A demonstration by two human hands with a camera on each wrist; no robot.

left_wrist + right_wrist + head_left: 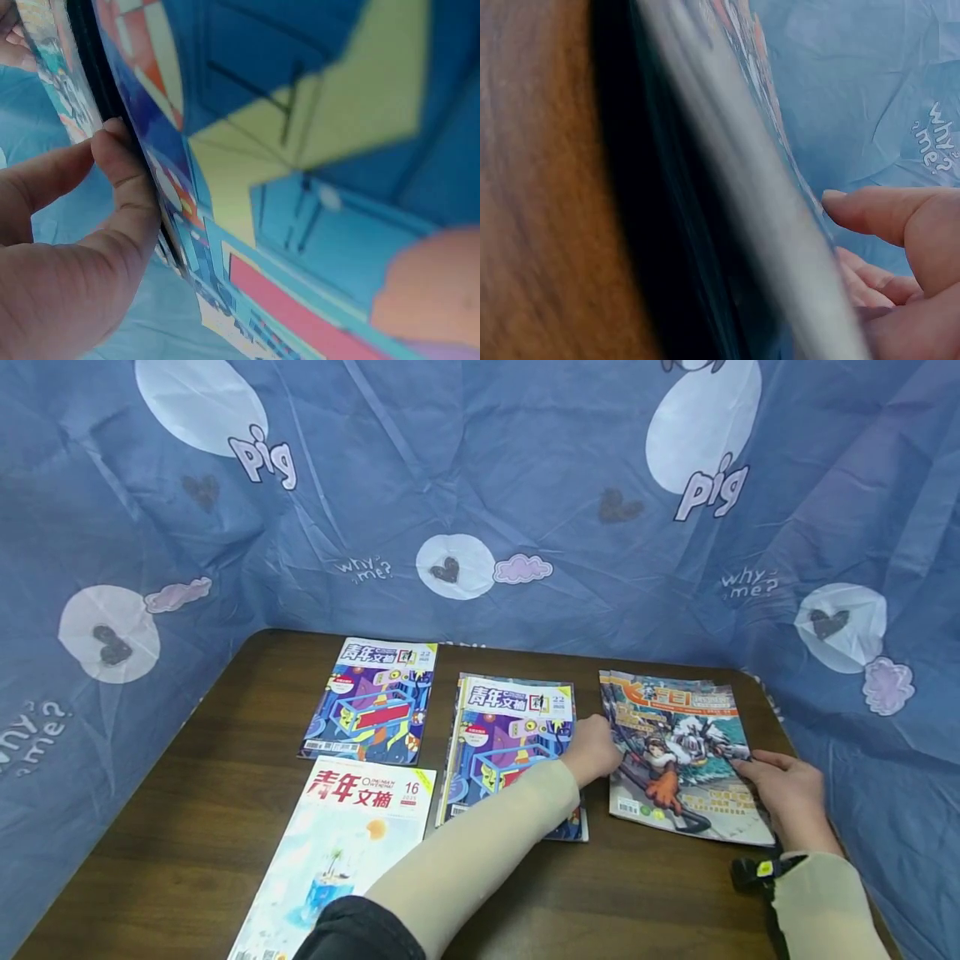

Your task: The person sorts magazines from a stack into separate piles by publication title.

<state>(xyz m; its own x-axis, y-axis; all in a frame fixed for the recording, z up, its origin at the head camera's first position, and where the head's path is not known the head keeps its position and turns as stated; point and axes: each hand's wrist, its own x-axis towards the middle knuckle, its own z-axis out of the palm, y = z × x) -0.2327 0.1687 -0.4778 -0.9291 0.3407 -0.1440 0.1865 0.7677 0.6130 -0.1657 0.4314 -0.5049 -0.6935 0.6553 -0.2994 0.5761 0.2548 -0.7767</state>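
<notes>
A stack of magazines (675, 752) with an orange-titled, snowy cartoon cover lies at the right of the table. My right hand (787, 793) grips its right edge, thumb (855, 210) over the cover and other fingers lower at the side. At the stack's left edge, my left hand (594, 750) has its fingers curled in, with thumb and a fingertip pinched together there in the left wrist view. My left forearm passes over the middle stack of magazines (517, 727), whose purple and blue cover (300, 172) fills much of the left wrist view.
Farther left lies a magazine (371, 702) with the same purple cover. Nearer me is a white magazine (360, 835) with a red title, partly behind my left sleeve. Blue printed cloth (465, 485) surrounds the brown wooden table (172, 827) at the back and sides.
</notes>
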